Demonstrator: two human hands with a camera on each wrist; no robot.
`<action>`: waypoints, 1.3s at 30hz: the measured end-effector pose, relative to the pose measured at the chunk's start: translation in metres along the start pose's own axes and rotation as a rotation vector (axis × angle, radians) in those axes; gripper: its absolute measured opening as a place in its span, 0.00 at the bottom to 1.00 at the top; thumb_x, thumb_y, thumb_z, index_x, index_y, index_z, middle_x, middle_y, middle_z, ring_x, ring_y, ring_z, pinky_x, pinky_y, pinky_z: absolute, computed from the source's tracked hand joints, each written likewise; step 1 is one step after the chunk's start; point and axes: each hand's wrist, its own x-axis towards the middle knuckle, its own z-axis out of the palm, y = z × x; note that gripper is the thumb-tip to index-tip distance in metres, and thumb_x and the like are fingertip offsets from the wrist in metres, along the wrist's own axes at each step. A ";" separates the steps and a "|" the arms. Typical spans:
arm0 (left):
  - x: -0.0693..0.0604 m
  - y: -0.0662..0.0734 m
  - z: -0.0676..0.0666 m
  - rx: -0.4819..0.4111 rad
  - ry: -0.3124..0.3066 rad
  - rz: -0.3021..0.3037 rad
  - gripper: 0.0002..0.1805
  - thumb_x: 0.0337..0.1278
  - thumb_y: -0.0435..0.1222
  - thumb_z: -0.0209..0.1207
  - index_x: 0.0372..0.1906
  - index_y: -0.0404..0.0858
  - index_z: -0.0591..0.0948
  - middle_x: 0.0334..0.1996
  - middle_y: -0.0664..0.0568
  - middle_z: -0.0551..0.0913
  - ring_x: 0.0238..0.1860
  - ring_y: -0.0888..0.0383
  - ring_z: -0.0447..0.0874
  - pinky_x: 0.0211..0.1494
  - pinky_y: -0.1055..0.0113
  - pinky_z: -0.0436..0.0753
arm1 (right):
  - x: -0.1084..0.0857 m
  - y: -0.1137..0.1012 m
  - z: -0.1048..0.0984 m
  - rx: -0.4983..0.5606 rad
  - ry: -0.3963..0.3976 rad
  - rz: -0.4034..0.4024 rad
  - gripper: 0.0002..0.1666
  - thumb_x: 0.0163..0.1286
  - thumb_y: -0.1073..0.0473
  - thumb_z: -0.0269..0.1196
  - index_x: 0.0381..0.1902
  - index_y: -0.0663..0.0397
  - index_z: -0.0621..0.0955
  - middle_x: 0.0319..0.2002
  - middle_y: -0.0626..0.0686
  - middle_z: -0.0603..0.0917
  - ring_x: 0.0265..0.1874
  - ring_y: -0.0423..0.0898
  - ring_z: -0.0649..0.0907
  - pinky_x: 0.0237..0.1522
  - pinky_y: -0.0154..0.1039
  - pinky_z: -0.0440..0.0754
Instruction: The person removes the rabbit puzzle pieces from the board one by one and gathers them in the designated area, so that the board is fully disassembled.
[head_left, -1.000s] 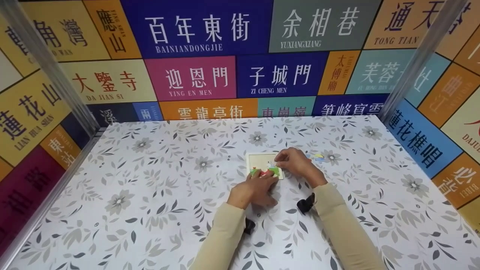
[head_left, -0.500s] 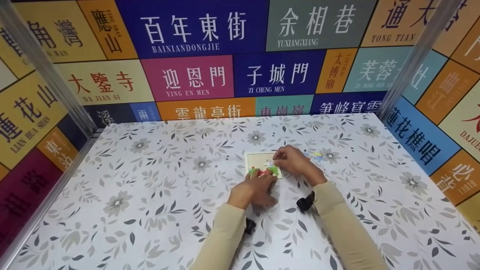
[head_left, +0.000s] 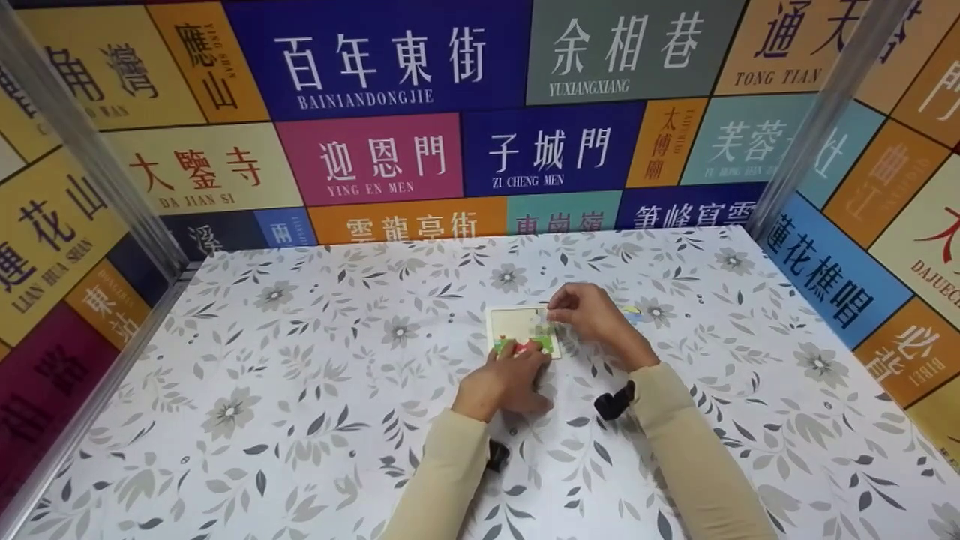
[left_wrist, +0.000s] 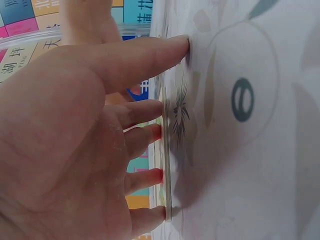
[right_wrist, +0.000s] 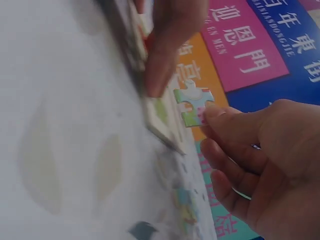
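1. A person's two bare hands work over a small, pale, square puzzle tray, which lies a little right of centre on a table covered with a white cloth printed with grey flowers and leaves
2. The left hand lies at the tray's near side, its fingers spread and their tips resting on the tray; its thumb stands apart from the fingers, out over the cloth
3. The right hand pinches a jigsaw piece between thumb and finger at the tray's right side; the piece is pale blue, green and pink, and the right wrist view shows it raised off the cloth
4. Green and red pieces fill the near part of the tray, partly covered by the left fingers, while bare beige backing shows in the far left part
5. Loose pieces in yellow and blue lie on the cloth just beyond the right hand, too small to count
6. Both arms wear beige sleeves, with a black device at each wrist
7. Behind the table stands a wall of colourful panels bearing Chinese characters
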 end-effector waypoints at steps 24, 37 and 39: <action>-0.002 -0.001 -0.002 -0.066 -0.023 -0.054 0.42 0.57 0.46 0.65 0.77 0.51 0.63 0.81 0.57 0.53 0.83 0.47 0.40 0.84 0.50 0.44 | -0.044 0.060 -0.094 0.122 0.033 0.153 0.24 0.73 0.52 0.63 0.56 0.66 0.80 0.40 0.46 0.86 0.35 0.35 0.84 0.49 0.42 0.86; -0.002 0.002 0.000 -0.040 -0.013 -0.024 0.41 0.57 0.46 0.65 0.76 0.49 0.64 0.81 0.56 0.55 0.82 0.45 0.43 0.84 0.48 0.45 | -0.048 0.084 -0.091 0.205 -0.059 0.372 0.23 0.67 0.60 0.68 0.55 0.71 0.80 0.27 0.39 0.86 0.29 0.35 0.84 0.35 0.31 0.83; -0.001 0.002 0.000 -0.041 -0.011 -0.026 0.41 0.57 0.46 0.65 0.76 0.49 0.65 0.81 0.56 0.55 0.82 0.45 0.43 0.84 0.49 0.45 | -0.047 0.085 -0.090 0.198 -0.044 0.397 0.21 0.67 0.61 0.68 0.53 0.70 0.81 0.26 0.38 0.85 0.28 0.35 0.83 0.34 0.30 0.83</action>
